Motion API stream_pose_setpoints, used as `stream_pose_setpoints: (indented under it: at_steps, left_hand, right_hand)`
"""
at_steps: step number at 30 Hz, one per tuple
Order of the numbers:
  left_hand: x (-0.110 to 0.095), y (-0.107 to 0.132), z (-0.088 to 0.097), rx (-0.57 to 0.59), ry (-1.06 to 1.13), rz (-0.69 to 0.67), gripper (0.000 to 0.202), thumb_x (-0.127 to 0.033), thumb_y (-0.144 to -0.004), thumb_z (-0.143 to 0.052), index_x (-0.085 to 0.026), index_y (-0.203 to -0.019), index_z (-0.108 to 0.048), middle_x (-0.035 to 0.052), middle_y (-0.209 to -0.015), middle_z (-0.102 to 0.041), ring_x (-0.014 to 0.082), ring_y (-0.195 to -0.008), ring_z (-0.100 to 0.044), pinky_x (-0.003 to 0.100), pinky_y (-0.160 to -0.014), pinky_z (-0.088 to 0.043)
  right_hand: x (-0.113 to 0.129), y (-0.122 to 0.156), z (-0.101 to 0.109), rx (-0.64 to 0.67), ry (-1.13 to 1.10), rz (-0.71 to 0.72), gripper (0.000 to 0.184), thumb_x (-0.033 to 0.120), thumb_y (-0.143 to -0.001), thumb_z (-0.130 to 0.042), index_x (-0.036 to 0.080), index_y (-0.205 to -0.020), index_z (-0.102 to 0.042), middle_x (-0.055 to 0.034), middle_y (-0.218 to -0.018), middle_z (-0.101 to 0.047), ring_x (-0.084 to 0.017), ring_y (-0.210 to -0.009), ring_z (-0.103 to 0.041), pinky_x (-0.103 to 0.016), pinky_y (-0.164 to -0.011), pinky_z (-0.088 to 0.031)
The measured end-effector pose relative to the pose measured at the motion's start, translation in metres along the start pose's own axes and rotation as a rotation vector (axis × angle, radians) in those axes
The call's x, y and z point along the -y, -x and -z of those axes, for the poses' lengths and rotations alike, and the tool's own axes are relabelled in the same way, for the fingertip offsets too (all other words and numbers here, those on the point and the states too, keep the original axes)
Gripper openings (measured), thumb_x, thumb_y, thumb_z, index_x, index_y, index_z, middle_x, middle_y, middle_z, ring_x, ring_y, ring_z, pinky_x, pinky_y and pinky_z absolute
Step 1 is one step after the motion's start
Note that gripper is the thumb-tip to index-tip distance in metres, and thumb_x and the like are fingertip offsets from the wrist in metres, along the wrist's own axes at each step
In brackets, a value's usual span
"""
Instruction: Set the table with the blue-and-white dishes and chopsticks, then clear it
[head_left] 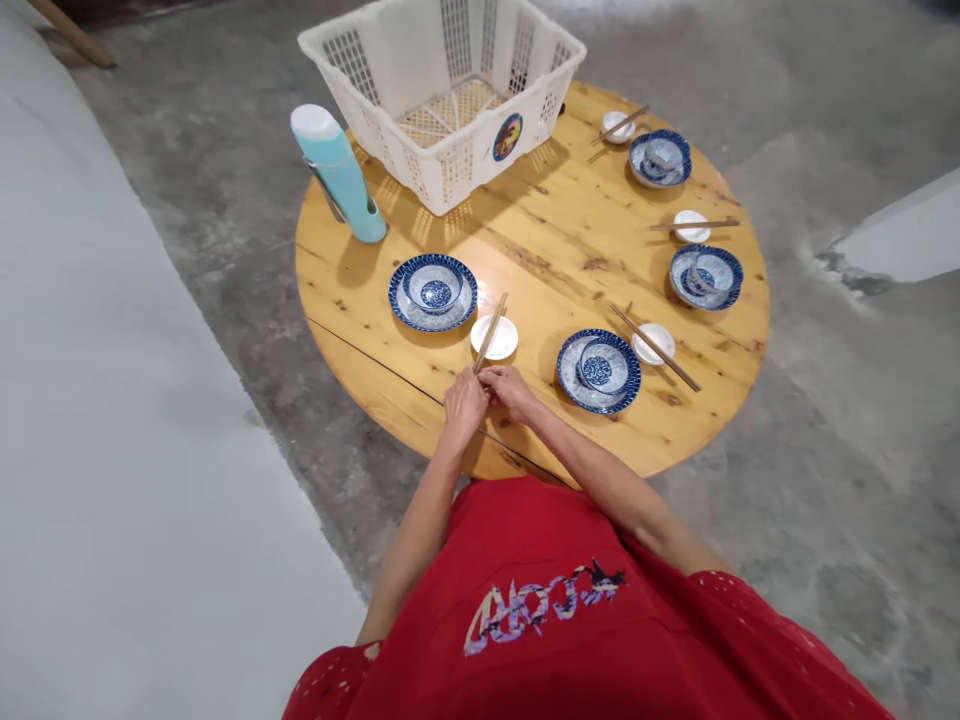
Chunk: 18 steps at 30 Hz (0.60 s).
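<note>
Close to the near edge of the round wooden table, my left hand (465, 402) and my right hand (510, 388) meet at the near end of a pair of chopsticks (492, 328). The fingers of both are closed around that end. The chopsticks lie across a small white dish (504, 342), their far tips pointing away from me. Left of the dish sits a blue-and-white plate (433, 322) with a matching bowl (435, 285) on it. To the right of my hands is another such plate (581, 398), also with a bowl (604, 367).
A white plastic basket (442, 165) stands at the table's (540, 290) back. Left of it is a light-blue, white-topped container (341, 170). Along the right side are more bowls (705, 278), white dishes (681, 234) and chopsticks (660, 350). A white wall (150, 450) runs along the left.
</note>
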<state>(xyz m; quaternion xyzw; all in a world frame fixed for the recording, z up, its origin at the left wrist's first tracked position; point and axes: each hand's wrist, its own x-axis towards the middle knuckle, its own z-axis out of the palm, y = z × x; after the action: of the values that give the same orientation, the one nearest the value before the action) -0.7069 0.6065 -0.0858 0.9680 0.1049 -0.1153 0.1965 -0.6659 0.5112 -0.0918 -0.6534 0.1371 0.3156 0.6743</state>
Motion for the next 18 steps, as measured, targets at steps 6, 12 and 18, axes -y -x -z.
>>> stream_pose_setpoints:
  at_steps: [6, 12, 18]
  left_hand:
    - [-0.0012, -0.0022, 0.0006, 0.015, -0.010, 0.014, 0.025, -0.026, -0.093, -0.049, -0.013, -0.113, -0.055, 0.0156, -0.111, -0.067, 0.0263, -0.108, -0.065, 0.032, -0.084, -0.049]
    - [-0.0047, -0.0007, 0.0040, 0.008, 0.004, 0.026, 0.026, -0.021, -0.097, -0.037, -0.012, -0.113, -0.055, 0.0161, -0.110, -0.068, 0.0257, -0.105, -0.066, 0.033, -0.083, -0.049]
    - [-0.0066, -0.0006, 0.0081, 0.023, -0.013, 0.025, 0.028, -0.020, -0.097, -0.035, -0.011, -0.113, -0.056, 0.0178, -0.110, -0.068, 0.0283, -0.106, -0.066, 0.035, -0.083, -0.049]
  right_hand:
    - [0.0002, 0.0004, 0.0009, -0.001, -0.027, 0.010, 0.006, 0.016, -0.077, -0.058, 0.015, -0.073, -0.062, 0.0055, -0.052, -0.056, -0.006, -0.040, -0.046, -0.017, -0.038, -0.031]
    - [0.0009, 0.0023, 0.0022, -0.002, -0.018, 0.000, 0.006, 0.016, -0.078, -0.057, 0.015, -0.077, -0.063, 0.0054, -0.053, -0.056, -0.006, -0.042, -0.047, -0.017, -0.040, -0.033]
    - [-0.0009, 0.0022, 0.0033, 0.000, -0.017, 0.009, 0.004, 0.018, -0.077, -0.060, 0.015, -0.077, -0.063, 0.0047, -0.055, -0.058, -0.007, -0.044, -0.049, -0.017, -0.041, -0.033]
